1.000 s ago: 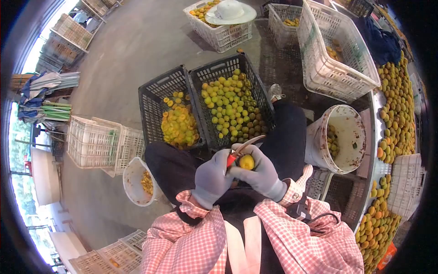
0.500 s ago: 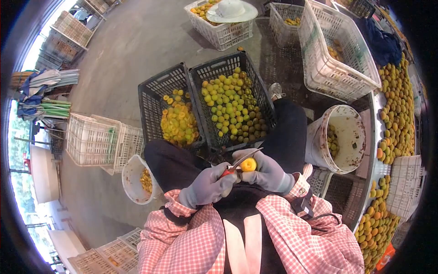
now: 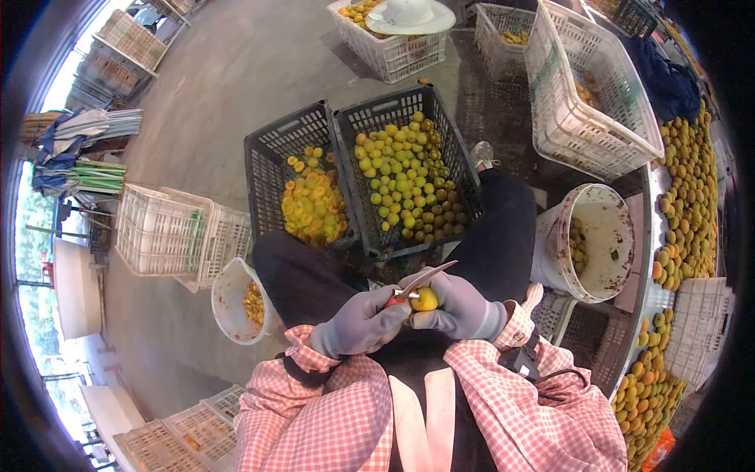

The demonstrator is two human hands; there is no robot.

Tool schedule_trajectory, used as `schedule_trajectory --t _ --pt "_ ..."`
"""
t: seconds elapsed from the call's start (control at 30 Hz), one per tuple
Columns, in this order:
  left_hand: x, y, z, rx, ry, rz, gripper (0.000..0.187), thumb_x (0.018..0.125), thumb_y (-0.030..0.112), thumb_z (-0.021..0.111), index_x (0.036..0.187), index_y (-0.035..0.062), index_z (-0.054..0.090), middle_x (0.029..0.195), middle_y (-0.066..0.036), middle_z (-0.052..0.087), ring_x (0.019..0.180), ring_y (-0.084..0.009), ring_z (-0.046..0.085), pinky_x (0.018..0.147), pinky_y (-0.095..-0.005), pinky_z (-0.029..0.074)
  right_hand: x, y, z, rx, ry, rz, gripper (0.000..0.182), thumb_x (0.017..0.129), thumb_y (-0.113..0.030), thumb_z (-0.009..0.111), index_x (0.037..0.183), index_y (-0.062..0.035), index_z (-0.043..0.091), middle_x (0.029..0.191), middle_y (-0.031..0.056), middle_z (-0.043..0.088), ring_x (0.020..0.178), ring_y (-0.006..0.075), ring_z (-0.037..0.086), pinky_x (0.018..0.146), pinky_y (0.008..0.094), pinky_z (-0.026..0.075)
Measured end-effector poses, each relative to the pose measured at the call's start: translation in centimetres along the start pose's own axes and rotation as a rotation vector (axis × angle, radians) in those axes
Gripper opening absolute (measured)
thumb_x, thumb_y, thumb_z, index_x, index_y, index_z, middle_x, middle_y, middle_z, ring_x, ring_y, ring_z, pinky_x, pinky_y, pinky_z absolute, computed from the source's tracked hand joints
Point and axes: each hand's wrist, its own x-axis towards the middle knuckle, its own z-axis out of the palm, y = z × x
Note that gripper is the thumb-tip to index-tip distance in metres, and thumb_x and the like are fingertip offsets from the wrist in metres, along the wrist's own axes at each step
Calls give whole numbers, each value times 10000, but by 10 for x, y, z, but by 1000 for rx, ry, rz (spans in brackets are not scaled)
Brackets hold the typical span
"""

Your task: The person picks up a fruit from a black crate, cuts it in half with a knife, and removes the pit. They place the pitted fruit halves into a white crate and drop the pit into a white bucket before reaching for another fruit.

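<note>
My left hand (image 3: 363,321), in a grey glove, is closed around the red handle of a knife (image 3: 429,275). The knife's curved blade points up and to the right, lying against the yellow, apricot-like fruit (image 3: 425,299). Gripping that fruit is my gloved right hand (image 3: 465,305), its fingers wrapped round the far side. Just beyond my knees stand two black crates. The left crate (image 3: 259,157) contains cut yellow fruit (image 3: 314,208), and the right crate (image 3: 370,115) contains whole green-yellow fruit (image 3: 397,173).
A white bucket (image 3: 224,303) with yellow pieces stands by my left knee. To my right is a larger stained bucket (image 3: 550,259) with fruit inside. Whole fruit (image 3: 684,197) covers a surface at far right. White crates (image 3: 161,236) stand left; another (image 3: 401,59) ahead carries a white hat (image 3: 409,14).
The fruit has turned in my right hand and sits slightly lower, showing a greener side. The knife blade has shifted a little with it. The whole view has moved slightly.
</note>
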Motion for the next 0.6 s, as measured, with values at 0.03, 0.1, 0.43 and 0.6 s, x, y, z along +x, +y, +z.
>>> schedule_trajectory --t 0.03,0.1,0.43,0.6 --pt "-1 0 1 -31 14 -20 353 953 401 529 993 51 508 594 49 458 464 -33 397 421 -191 310 -1 1 2 19 7 11 483 820 -307 704 1183 -68 494 1057 170 614 976 358 619 809 394 491" --pt "-2 -2 1 -63 29 -39 348 947 395 546 992 52 511 595 53 457 465 -32 395 422 -191 309 -3 5 5 26 3 34 493 826 -324 697 1186 -61 485 1047 170 615 973 357 620 806 392 490" --pt "-4 2 2 -179 -1 -69 297 940 280 597 1117 50 536 842 53 504 637 -18 408 551 -163 322 -3 13 20 151 41 131 539 855 -370 670 1196 -14 453 1037 187 610 957 332 627 806 379 486" --pt "-6 -7 0 -4 31 -37 309 938 292 598 1131 59 538 827 46 498 647 -11 402 559 -162 328 -3 4 14 185 -9 129 546 880 -430 615 1189 -7 460 1108 113 541 982 205 548 864 333 437"
